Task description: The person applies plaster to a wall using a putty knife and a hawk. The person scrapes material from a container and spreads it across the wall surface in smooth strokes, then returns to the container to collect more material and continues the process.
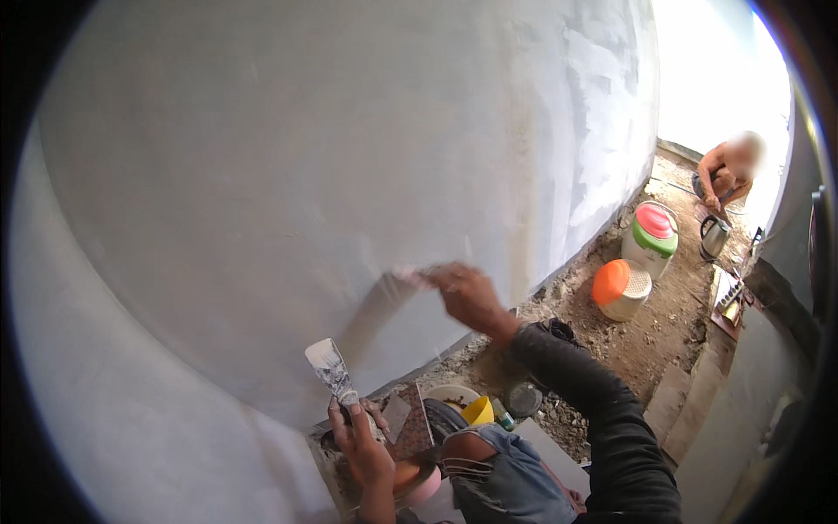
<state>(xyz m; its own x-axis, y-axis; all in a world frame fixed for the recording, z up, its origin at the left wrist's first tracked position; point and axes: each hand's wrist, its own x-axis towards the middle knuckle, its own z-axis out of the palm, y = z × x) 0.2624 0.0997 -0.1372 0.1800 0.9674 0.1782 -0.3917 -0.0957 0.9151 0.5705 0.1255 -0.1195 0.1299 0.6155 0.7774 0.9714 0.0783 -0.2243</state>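
Note:
My left hand [365,450] is closed round the handle of a putty knife [330,365], its wide blade pointing up and smeared with white putty. Beside those fingers is a brown patterned tile [417,430] with a grey patch on it; whether the hand touches it I cannot tell. My right hand [471,299], in a dark sleeve, reaches to the grey plastered wall [288,192]. Its fingers are pinched at the wall's surface round something small and pale, blurred by motion. A shadow of that arm falls across the wall below.
A yellow scoop-like container [477,410] and a pink-rimmed bowl [423,486] sit by my knees. Along the dirt path stand an orange-topped tub [621,290], a green-and-pink lidded bucket [653,237] and a metal kettle [714,237]. Another person [726,170] crouches at the far end.

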